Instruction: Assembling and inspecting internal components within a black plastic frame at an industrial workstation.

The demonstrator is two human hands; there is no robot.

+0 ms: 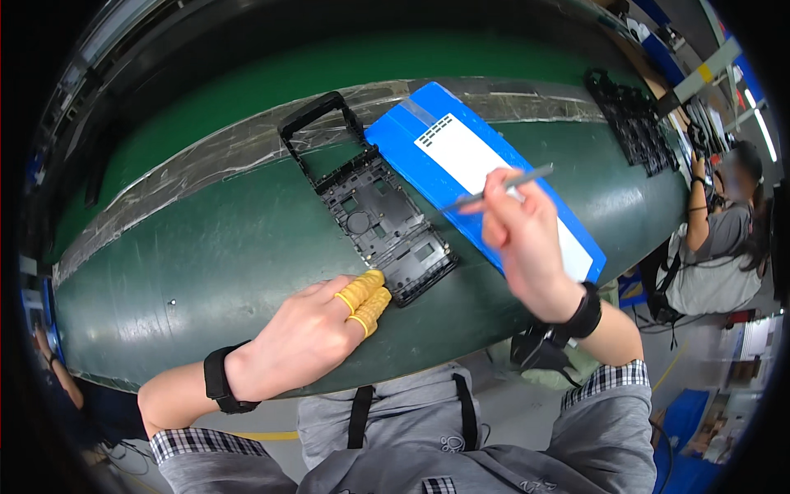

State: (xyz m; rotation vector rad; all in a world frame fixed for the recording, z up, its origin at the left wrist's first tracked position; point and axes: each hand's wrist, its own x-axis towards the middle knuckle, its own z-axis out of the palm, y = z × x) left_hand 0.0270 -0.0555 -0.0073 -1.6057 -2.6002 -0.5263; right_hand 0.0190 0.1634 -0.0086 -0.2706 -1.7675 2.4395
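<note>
A black moulded plastic housing lies on the green table, its ribbed inside facing up and an open frame at its far end. My left hand has yellow finger cots on two fingers, which press together at the housing's near left edge. Slim grey tweezers are pinched in my right hand, slightly blurred, above the blue board. Their tip points left toward the housing, apart from it as far as I can see. On the blue board lies a white sheet with rows of small black pieces at its far end.
The green table curves round me, with a taped strip along its far side. More black plastic parts lie at the far right. A person sits beyond the right end, and another person's arm shows at the left.
</note>
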